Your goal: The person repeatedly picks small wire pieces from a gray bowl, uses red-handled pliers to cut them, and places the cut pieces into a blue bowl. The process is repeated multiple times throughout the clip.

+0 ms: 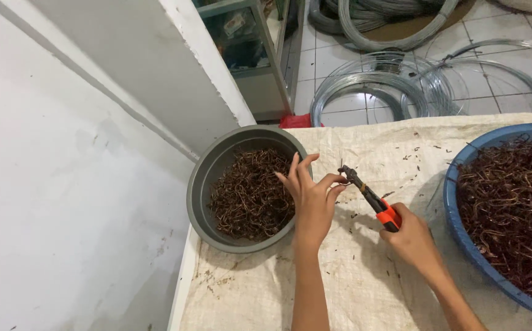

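The right hand point(414, 238) is closed around the orange handles of a pair of pliers point(370, 197). The dark tip of the pliers points up and to the left, toward the other hand. The left hand point(312, 195) sits just beside that tip. Its thumb and first finger are pinched close together right at the tip, and the other fingers are spread out and lifted. It may be pinching a tiny bit of wire, but that is too small to tell.

Both hands are over a counter covered with a pale woven cloth point(364, 282). Little dark bits lie on the cloth around the hands.

A round grey bowl point(199, 184) sits on the left edge of the counter, just left of the left hand. The fingers of that hand reach over its rim. Inside it is a heap of short brown wire pieces point(247, 196).

A big blue tub point(456, 214) sits on the right, near the right hand but not touching it. It is full of longer dark red-brown wire pieces point(514, 202).

Beyond the counter, big coils of shiny grey wire point(376, 86) lie on the white tiled floor. A white wall is on the left.
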